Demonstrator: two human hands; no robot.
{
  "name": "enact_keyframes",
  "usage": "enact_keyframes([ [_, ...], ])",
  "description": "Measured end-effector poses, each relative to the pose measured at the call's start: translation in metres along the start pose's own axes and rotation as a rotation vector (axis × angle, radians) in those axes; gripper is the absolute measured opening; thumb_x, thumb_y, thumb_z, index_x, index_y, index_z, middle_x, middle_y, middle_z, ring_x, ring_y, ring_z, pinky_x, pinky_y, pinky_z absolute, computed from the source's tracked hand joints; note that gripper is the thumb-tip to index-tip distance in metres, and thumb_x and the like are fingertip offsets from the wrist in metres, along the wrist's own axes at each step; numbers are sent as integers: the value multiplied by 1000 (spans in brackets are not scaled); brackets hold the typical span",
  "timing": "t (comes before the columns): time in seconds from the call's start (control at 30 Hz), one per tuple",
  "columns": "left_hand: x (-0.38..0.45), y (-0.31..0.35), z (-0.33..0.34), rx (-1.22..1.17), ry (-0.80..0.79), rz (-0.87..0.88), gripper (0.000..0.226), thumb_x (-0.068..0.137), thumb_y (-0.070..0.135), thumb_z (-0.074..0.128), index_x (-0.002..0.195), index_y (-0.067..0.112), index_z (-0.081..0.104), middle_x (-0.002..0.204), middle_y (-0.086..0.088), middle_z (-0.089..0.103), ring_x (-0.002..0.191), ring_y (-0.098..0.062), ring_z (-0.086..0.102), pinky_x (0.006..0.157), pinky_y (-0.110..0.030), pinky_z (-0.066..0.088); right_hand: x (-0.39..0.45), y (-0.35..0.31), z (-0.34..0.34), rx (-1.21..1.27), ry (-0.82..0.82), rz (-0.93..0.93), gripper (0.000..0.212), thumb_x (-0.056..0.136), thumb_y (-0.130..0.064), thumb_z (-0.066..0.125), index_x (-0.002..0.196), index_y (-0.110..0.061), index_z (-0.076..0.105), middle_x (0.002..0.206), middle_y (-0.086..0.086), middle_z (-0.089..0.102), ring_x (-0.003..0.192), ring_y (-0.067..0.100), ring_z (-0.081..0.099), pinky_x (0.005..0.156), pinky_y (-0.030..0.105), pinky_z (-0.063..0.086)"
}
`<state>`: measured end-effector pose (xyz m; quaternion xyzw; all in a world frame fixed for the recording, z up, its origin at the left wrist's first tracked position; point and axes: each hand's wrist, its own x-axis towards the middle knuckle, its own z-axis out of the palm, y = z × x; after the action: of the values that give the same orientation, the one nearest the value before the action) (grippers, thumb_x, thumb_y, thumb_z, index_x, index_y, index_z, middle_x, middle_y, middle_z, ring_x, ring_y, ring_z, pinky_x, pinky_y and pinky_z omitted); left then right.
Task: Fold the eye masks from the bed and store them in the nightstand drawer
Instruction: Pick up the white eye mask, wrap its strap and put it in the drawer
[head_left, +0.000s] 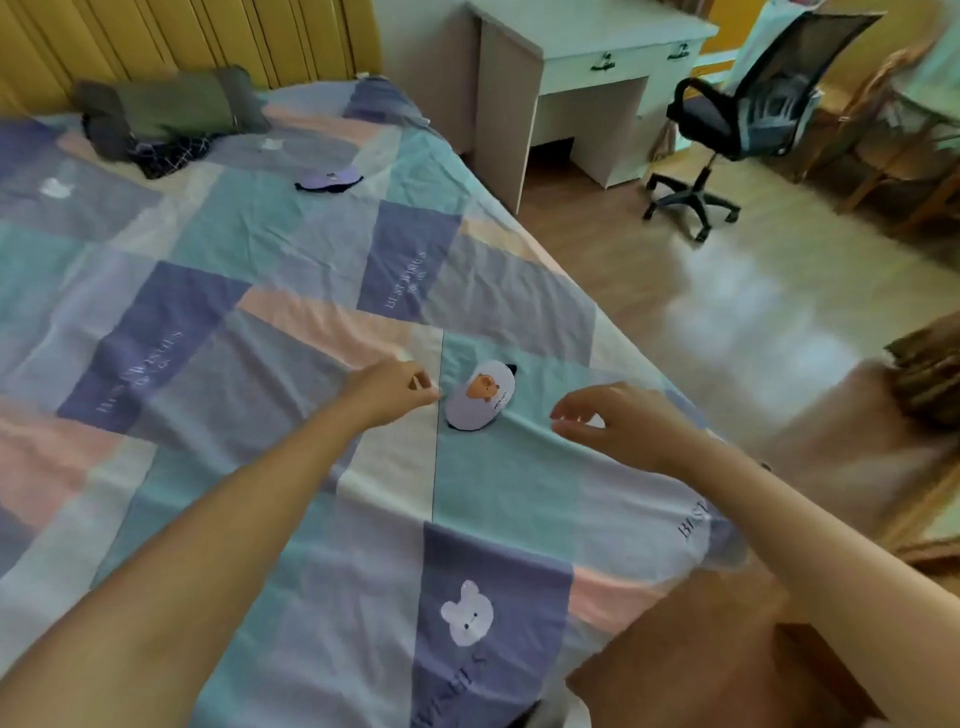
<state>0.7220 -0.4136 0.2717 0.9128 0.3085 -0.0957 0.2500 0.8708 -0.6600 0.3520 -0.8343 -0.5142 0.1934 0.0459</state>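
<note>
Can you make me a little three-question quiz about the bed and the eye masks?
1. How many eye masks lie on the bed?
2. True or false: the right hand is holding the bear eye mask.
3. Which sits nearer the dark clothes: A) the bear eye mask, B) the purple eye mask?

Key:
1. Two.
2. False; it hovers beside the mask with fingers apart, and the left hand is on the other side.
3. B.
</note>
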Motion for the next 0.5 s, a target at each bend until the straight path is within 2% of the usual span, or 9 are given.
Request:
enact_keyframes([
  [0.13, 105, 5, 62, -137, -31, -132, 39, 86, 48, 56, 119, 27, 53, 119, 5, 62, 104, -19, 59, 89, -36, 48, 100, 62, 42, 76, -126, -26, 24, 93, -43, 49, 110, -34, 63, 103, -17, 66, 93, 9, 61, 82, 30, 47],
  [0.23, 171, -1, 114, -124, -25, -177, 57, 85, 43, 60, 137, 25, 41, 133, -4, 52, 117, -25, 52, 94, -38, 45, 161, 94, 87, 114, -188, -13, 25, 93, -42, 49, 115, -36, 59, 97, -20, 60, 94, 8, 59, 80, 28, 44],
  [0.3, 209, -11, 146, -82, -36, -204, 64, 85, 43, 60, 140, 24, 36, 134, -10, 49, 120, -30, 49, 92, -39, 42, 197, 110, 120, 121, -206, -21, 27, 93, -40, 49, 119, -36, 56, 99, -20, 58, 99, 11, 60, 83, 30, 45],
  [0.4, 240, -24, 179, -83, -21, -163, 59, 85, 37, 62, 138, 26, 38, 124, -6, 58, 122, -28, 46, 92, -37, 40, 236, 123, 161, 142, -184, -21, 37, 92, -37, 53, 129, -34, 50, 118, -15, 59, 114, 17, 55, 89, 32, 44],
  [0.47, 248, -26, 188, -40, 88, -77, 58, 85, 31, 64, 138, 28, 40, 117, 1, 64, 121, -25, 46, 93, -38, 39, 256, 125, 182, 169, -129, 8, 47, 90, -35, 57, 136, -31, 44, 136, -9, 51, 125, 20, 45, 93, 35, 41],
  [0.5, 250, -27, 190, -4, 143, -52, 61, 84, 32, 65, 139, 28, 39, 119, 3, 64, 121, -25, 45, 93, -38, 39, 264, 126, 191, 199, -101, 29, 50, 89, -34, 59, 137, -30, 43, 139, -6, 49, 127, 22, 43, 93, 35, 40],
])
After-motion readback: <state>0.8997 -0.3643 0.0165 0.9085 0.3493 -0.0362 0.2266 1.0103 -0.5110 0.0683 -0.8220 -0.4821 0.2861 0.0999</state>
